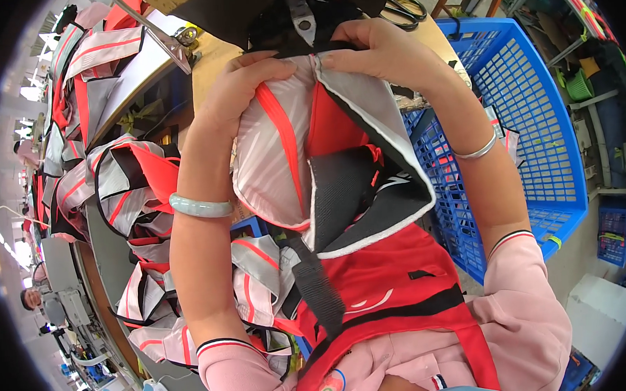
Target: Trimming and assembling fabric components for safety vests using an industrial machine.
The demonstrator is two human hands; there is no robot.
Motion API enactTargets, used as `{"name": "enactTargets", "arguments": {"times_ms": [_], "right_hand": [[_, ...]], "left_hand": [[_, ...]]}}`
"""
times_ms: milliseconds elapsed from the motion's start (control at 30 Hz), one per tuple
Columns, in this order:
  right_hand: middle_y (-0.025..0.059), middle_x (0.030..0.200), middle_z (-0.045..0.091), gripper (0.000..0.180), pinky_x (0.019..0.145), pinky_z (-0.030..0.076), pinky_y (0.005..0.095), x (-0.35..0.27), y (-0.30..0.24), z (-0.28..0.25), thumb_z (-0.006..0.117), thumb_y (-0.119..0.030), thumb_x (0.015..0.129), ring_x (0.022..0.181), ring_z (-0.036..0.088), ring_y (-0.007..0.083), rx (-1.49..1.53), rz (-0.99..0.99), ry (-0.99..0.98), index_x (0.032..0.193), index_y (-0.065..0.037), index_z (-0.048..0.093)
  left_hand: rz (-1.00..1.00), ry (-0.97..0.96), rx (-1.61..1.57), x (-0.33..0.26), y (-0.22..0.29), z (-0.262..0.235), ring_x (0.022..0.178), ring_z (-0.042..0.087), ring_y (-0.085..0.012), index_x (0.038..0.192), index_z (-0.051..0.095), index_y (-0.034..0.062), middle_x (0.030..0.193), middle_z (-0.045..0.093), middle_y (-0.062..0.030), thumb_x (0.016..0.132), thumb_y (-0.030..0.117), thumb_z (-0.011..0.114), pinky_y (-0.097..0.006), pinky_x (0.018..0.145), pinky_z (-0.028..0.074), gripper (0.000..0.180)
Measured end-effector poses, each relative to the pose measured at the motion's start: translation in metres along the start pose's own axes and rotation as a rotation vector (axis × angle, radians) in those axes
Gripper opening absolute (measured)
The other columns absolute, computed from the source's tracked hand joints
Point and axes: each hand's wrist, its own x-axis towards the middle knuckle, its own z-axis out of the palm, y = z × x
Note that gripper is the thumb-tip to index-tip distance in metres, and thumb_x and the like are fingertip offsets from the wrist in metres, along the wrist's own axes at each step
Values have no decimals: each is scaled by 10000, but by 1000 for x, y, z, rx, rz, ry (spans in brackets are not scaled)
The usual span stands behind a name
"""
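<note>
In front of me hangs a partly sewn fabric bag (266, 177), grey-white with a red stripe, a red inside, dark mesh and white-edged seams. My left hand (257, 78) pinches its top edge on the left, thumb on the pale panel. On the right, my right hand (365, 51) grips the same edge, its thumb pressing beside the centre seam. Both hands are right under a black machine head (261, 7) with a metal arm (303, 27). The bag's edge between my hands meets the dark part there. A dark webbing strap (318, 287) dangles below the bag, over my red apron (402, 269).
A blue plastic basket (535, 113) stands at my right with some fabric inside. Similar grey and red pieces (125, 198) are heaped on the left. Black-handled scissors (406, 12) lie on the wooden tabletop (214, 66). In the far left background is a person (32, 299).
</note>
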Motion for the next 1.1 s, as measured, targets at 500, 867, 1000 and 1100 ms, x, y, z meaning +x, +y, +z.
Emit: {"name": "enactTargets", "arguments": {"times_ms": [500,867,1000,1100], "right_hand": [[40,765,629,319,628,465,238,-49,-6,-30,666,-288,862,728,592,85,-54,75,-63,1001,-1,652],[141,816,645,226,533,495,332,-122,-77,83,653,-123,724,695,660,211,-932,-407,-471,901,17,631],[134,780,651,252,545,502,336,-133,-74,85,658,-142,704,666,667,211,-1134,-420,-510,902,15,649],[129,779,650,217,568,511,346,-128,-61,75,678,-149,716,734,678,224,-989,-459,-623,869,4,660]], "left_hand": [[42,9,210,-33,-18,-2,948,625,-145,1177,588,-51,1020,668,-86,842,161,691,-266,854,490,410],[19,-602,662,-44,-38,89,781,531,-81,1091,569,1,865,603,-20,832,310,664,-239,691,434,415],[44,-584,406,-54,-56,92,793,542,-87,1056,608,19,875,623,-25,852,329,656,-253,695,445,374],[55,-514,270,-54,-73,95,793,565,-107,1042,637,15,893,647,-37,886,340,614,-263,709,462,362]]}}
